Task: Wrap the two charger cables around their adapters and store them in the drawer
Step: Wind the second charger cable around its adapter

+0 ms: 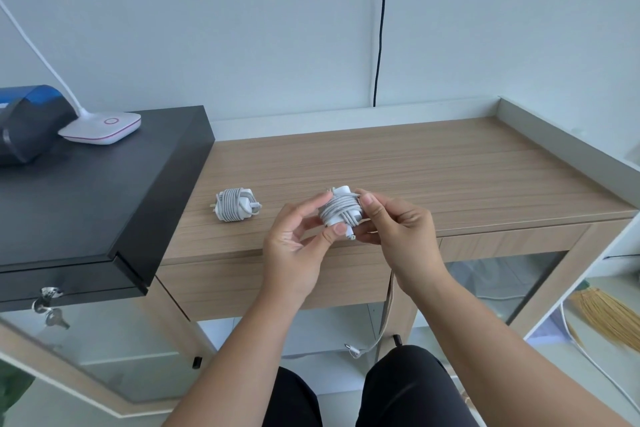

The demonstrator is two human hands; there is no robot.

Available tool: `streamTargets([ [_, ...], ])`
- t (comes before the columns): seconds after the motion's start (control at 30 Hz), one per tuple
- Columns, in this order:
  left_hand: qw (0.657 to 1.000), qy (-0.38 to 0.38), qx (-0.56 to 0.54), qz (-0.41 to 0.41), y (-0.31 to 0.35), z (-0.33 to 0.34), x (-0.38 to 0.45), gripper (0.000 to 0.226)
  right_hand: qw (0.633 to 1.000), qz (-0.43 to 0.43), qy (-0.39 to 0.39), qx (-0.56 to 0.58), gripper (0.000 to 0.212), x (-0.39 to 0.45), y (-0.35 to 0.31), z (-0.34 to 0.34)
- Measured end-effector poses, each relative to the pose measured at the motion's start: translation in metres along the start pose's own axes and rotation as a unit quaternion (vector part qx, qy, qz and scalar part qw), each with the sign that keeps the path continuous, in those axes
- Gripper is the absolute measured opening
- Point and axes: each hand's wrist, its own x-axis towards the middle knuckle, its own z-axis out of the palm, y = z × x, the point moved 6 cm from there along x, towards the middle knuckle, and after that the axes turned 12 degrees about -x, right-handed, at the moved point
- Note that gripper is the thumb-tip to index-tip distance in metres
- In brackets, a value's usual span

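A white charger adapter with its cable wound round it is held just above the front of the wooden table. My left hand pinches it from the left with thumb and fingers. My right hand pinches it from the right, and the cable's plug end sticks out below. A second wrapped white adapter lies on the table to the left, untouched. The drawer front under the tabletop is closed.
A black cabinet stands at the left with a white lamp base and a blue object on it; keys hang from its lock. A black cord runs down the wall. A broom lies at right.
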Motion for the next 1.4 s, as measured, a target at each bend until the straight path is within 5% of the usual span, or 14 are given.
streamTargets([
  [0.47,0.998,-0.03,0.003,0.06,0.014,0.008,-0.003,0.035,0.999,-0.015,-0.004,0.038,0.021,-0.004,-0.001,0.001],
  [0.77,0.993,-0.039,0.107,-0.033,0.004,0.002,-0.001,0.057,0.996,-0.043,0.057,-0.056,0.016,-0.006,0.014,-0.004],
  [0.93,0.993,0.035,0.011,-0.116,-0.006,0.008,-0.011,0.05,0.993,-0.057,0.079,-0.059,0.011,-0.007,0.014,0.001],
  [1.13,0.985,0.025,-0.054,-0.163,-0.008,0.014,-0.009,0.073,0.994,-0.077,0.038,-0.063,0.015,-0.01,0.013,0.003],
  [1.4,0.943,0.12,-0.231,-0.206,-0.016,0.011,-0.002,0.047,0.991,-0.097,-0.015,-0.086,0.021,-0.007,0.01,0.006],
])
